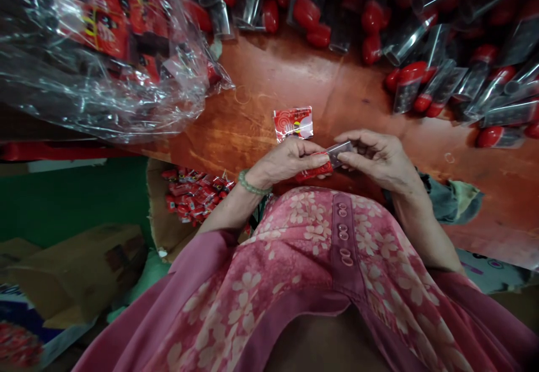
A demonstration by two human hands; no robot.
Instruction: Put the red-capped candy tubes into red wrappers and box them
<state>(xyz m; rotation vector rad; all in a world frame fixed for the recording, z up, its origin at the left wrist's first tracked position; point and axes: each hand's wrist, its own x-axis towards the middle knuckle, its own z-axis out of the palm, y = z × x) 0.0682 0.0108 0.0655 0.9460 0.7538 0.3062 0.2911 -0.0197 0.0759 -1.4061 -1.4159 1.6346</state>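
My left hand, with a green bead bracelet on the wrist, pinches a small red printed packet near the table's front edge. Thumb and fingers of my right hand are closed on a clear plastic tube, whose left end meets the packet between my hands. Whether the tube is inside the packet I cannot tell. Just beyond my left hand, another red packet lies flat on the wooden table.
Clear tubes with red caps are heaped along the back and right. A clear plastic bag of red packets stands at the left. Below the table edge, a cardboard box holds wrapped red pieces. A cloth lies right of my right arm.
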